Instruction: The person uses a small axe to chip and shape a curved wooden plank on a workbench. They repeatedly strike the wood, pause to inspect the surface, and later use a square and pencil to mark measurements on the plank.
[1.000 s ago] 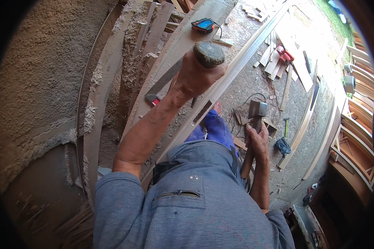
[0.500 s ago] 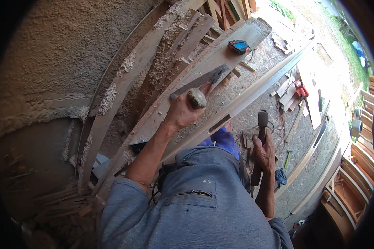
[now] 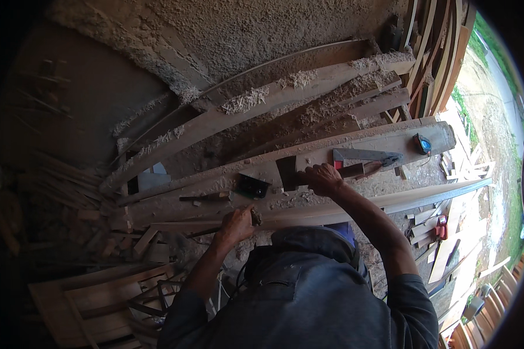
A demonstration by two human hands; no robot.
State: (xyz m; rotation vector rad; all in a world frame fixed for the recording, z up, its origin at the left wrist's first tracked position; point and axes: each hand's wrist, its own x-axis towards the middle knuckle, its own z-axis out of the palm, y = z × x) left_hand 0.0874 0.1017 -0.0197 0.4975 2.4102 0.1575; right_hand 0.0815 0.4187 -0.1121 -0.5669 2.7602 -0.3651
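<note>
- I stand over a broad wooden plank (image 3: pixel 390 141), dusted with shavings.
- Behind it bends a long curved board (image 3: pixel 209 127) with clumps of shavings on it.
- The long pale beam (image 3: pixel 413 198) runs between the broad plank and my body, just in front of my waist.
- Over the plank is my hammer-like tool (image 3: pixel 286 173), its broad dark head on the left; I can't tell whether it touches the wood.
- A metal square (image 3: pixel 367 154) lies on the plank, right of that head.
- On the left, a slim tool (image 3: pixel 206 198) lies along the plank.
- My right hand (image 3: pixel 325 178) has its fingers wrapped around the hammer handle.
- My left hand (image 3: pixel 237 225), near the beam, is closed around a piece; I can't tell its full shape.
- A small black object (image 3: pixel 252 186) sits on the plank between my hands.
- A blue-faced tape measure (image 3: pixel 422 143) rests near the plank's right end.
- Smallest is the rounded end (image 3: pixel 255 217) poking from my left fist.
</note>
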